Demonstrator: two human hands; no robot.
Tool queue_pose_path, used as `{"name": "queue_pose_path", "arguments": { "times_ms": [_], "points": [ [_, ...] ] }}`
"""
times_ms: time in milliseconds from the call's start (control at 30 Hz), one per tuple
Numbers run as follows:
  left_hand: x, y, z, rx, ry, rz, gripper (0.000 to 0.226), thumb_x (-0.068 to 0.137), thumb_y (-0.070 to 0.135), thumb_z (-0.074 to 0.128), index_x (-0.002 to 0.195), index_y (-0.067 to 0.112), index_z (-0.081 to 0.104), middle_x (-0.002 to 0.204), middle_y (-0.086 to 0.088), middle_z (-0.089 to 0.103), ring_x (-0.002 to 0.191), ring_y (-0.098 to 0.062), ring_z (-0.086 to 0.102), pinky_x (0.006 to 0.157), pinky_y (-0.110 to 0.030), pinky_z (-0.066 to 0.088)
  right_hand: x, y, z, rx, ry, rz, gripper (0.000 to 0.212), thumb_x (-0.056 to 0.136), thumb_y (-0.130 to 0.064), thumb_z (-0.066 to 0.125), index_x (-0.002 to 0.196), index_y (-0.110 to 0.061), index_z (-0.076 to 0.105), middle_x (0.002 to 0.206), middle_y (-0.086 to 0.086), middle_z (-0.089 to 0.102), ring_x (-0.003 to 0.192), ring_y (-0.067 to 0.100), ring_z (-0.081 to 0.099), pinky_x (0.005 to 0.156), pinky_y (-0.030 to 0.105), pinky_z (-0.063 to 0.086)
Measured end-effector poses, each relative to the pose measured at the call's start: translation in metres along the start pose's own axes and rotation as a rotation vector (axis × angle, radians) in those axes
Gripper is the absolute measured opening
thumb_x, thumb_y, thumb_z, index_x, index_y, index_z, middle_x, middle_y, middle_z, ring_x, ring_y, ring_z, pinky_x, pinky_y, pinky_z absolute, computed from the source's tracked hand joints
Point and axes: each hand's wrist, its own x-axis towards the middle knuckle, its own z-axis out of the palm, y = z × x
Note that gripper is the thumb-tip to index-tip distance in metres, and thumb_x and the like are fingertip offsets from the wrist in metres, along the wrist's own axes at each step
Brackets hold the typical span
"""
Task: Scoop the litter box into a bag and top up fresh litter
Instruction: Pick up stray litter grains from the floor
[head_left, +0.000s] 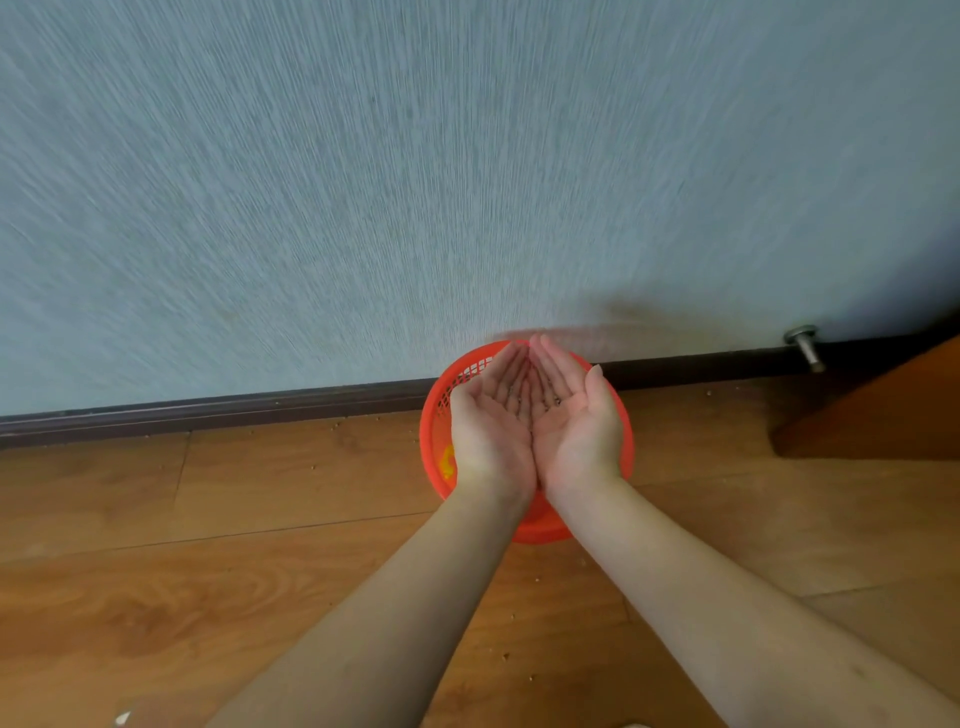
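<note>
While both palms face up over a red basket (434, 441), the left hand (491, 428) and right hand (576, 421) lie edge to edge as one cupped bowl, fingers straight and pointing toward the wall (415, 182); neither hand is clenched or wrapped round anything; a few small dark grains (545, 400), too small to identify, rest in the crease where the fingers meet; the basket is round with a mesh side, stands on the wooden floor (208, 571) touching or just beside the dark skirting board (208, 410), and holds something yellow (447, 462) near its left rim; tiny crumbs are scattered over the floor boards; a metal door stop (805, 345) juts from the skirting at the right, near a brown wooden panel (883, 410).
</note>
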Motion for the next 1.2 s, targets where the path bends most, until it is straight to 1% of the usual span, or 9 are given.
{"name": "queue_pose_path", "arguments": {
  "times_ms": [200,433,567,767,900,967,1033,1133,1200],
  "points": [
    [0.008,-0.006,-0.004,0.123,-0.020,0.009,0.050,0.102,0.027,0.028,0.129,-0.002,0.057,0.129,-0.017,0.063,0.123,-0.023,0.058,0.112,-0.034,0.038,0.001,0.002,-0.008,-0.073,-0.007,-0.040,0.057,0.105,-0.037,0.022,0.125,0.001,0.058,0.128,0.014,0.062,0.124,0.020,0.055,0.109,0.032,0.037],
    [0.015,0.002,-0.009,0.393,-0.007,0.056,0.051,0.106,0.034,0.021,0.131,0.006,0.055,0.131,-0.010,0.061,0.122,-0.014,0.055,0.115,-0.034,0.032,0.005,0.000,-0.015,-0.273,-0.035,-0.042,0.056,0.105,-0.040,0.020,0.123,-0.006,0.061,0.128,0.005,0.062,0.122,0.009,0.054,0.099,0.023,0.041],
    [0.020,0.002,-0.016,0.522,-0.001,0.057,0.050,0.106,0.036,0.021,0.133,0.011,0.056,0.127,-0.005,0.065,0.122,-0.012,0.054,0.113,-0.031,0.033,0.008,-0.002,-0.020,-0.379,-0.051,-0.038,0.057,0.105,-0.041,0.017,0.129,-0.008,0.058,0.136,0.003,0.057,0.128,0.008,0.047,0.108,0.022,0.032],
    [0.024,0.000,-0.020,0.689,0.016,0.051,0.047,0.105,0.036,0.022,0.129,0.020,0.058,0.127,-0.001,0.065,0.124,-0.016,0.054,0.113,-0.038,0.036,0.012,-0.001,-0.029,-0.511,-0.058,-0.052,0.054,0.105,-0.044,0.017,0.115,-0.023,0.066,0.127,-0.007,0.063,0.115,-0.005,0.052,0.104,0.020,0.031],
    [0.022,0.001,-0.022,0.854,0.027,0.081,0.044,0.102,0.038,0.024,0.125,0.028,0.060,0.124,0.006,0.066,0.119,-0.014,0.056,0.110,-0.045,0.039,0.015,-0.002,-0.037,-0.633,-0.071,-0.059,0.050,0.103,-0.047,0.021,0.112,-0.031,0.068,0.125,-0.013,0.064,0.122,-0.002,0.051,0.113,0.029,0.028],
    [0.020,0.003,-0.023,0.983,0.023,0.129,0.046,0.097,0.046,0.026,0.124,0.032,0.061,0.121,0.009,0.067,0.117,-0.013,0.057,0.107,-0.045,0.041,0.016,-0.002,-0.040,-0.709,-0.072,-0.075,0.047,0.103,-0.047,0.025,0.111,-0.032,0.069,0.122,-0.014,0.065,0.121,-0.001,0.053,0.114,0.033,0.030],
    [0.017,0.007,-0.023,1.227,-0.008,0.255,0.052,0.088,0.053,0.026,0.119,0.033,0.062,0.118,0.009,0.068,0.116,-0.013,0.058,0.101,-0.038,0.043,0.016,-0.002,-0.041,-0.799,-0.074,-0.109,0.045,0.103,-0.045,0.028,0.111,-0.030,0.070,0.120,-0.014,0.066,0.120,0.001,0.055,0.112,0.036,0.034],
    [0.014,0.014,-0.022,1.563,-0.047,0.448,0.045,0.099,0.043,0.029,0.130,0.026,0.057,0.118,0.003,0.067,0.112,-0.016,0.058,0.085,-0.030,0.039,0.013,-0.004,-0.042,-0.905,-0.096,-0.154,0.041,0.104,-0.039,0.031,0.119,-0.027,0.067,0.120,-0.016,0.065,0.119,-0.002,0.054,0.110,0.034,0.038],
    [0.014,0.017,-0.020,1.671,-0.051,0.536,0.036,0.103,0.034,0.033,0.128,0.023,0.057,0.105,0.003,0.066,0.096,-0.017,0.059,0.075,-0.030,0.039,0.012,-0.006,-0.043,-0.999,-0.112,-0.204,0.038,0.104,-0.036,0.033,0.126,-0.026,0.062,0.123,-0.017,0.062,0.120,-0.002,0.052,0.110,0.033,0.039]
  ]
}}
